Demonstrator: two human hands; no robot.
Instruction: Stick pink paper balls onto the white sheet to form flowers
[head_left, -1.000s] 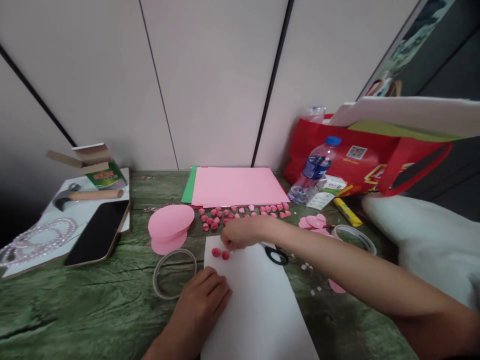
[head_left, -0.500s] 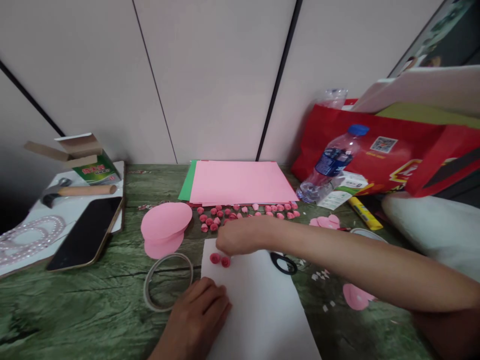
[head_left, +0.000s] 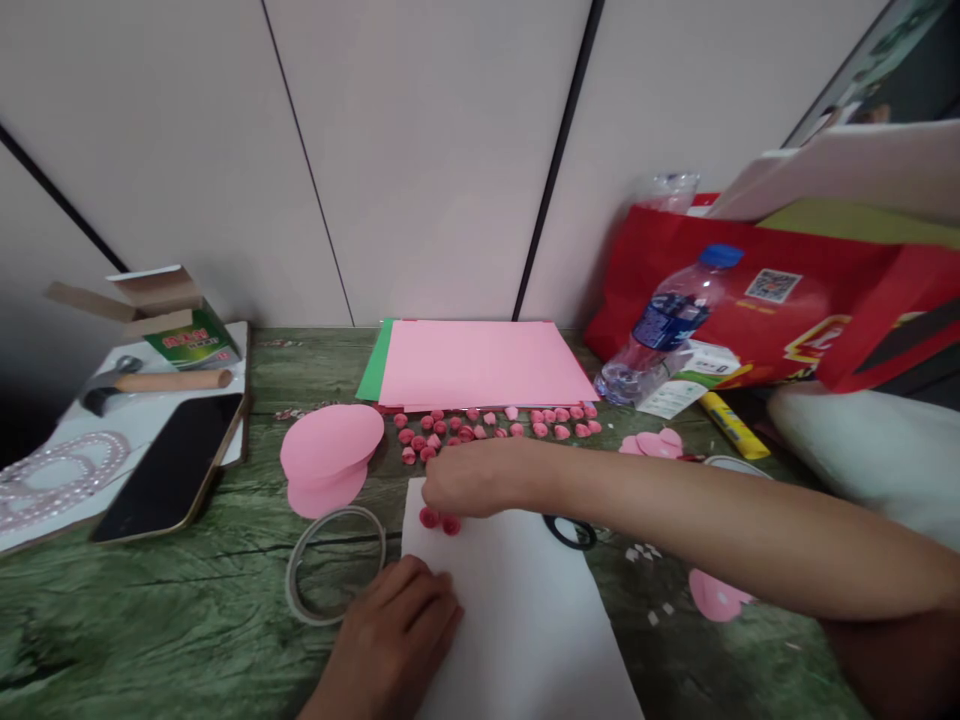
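Observation:
A white sheet of paper (head_left: 525, 610) lies in front of me. On its left edge rests my left hand (head_left: 397, 625), its fingers lying bent on the sheet and nothing seen in them. My right hand (head_left: 469, 480) is over the sheet's far left corner, fingers closed and turned down; whatever they hold is hidden. Just below that hand, two small rolled red paper roses (head_left: 441, 521) sit on the sheet. Beyond it, several loose pink and red paper roses (head_left: 540, 430) are spread across the table. A roll of tape (head_left: 296, 590) lies left of the sheet.
Pink paper circles (head_left: 330, 450) lie left, near a phone (head_left: 176, 460) and a hammer (head_left: 169, 381). Coloured paper sheets (head_left: 487, 365) are at the back. To the right are black-handled scissors (head_left: 570, 532), a plastic bottle (head_left: 667, 320), a yellow tube (head_left: 735, 425) and a red bag (head_left: 757, 235).
My right hand has shifted slightly left and toward me, close above the two roses on the sheet. My left hand stays in place.

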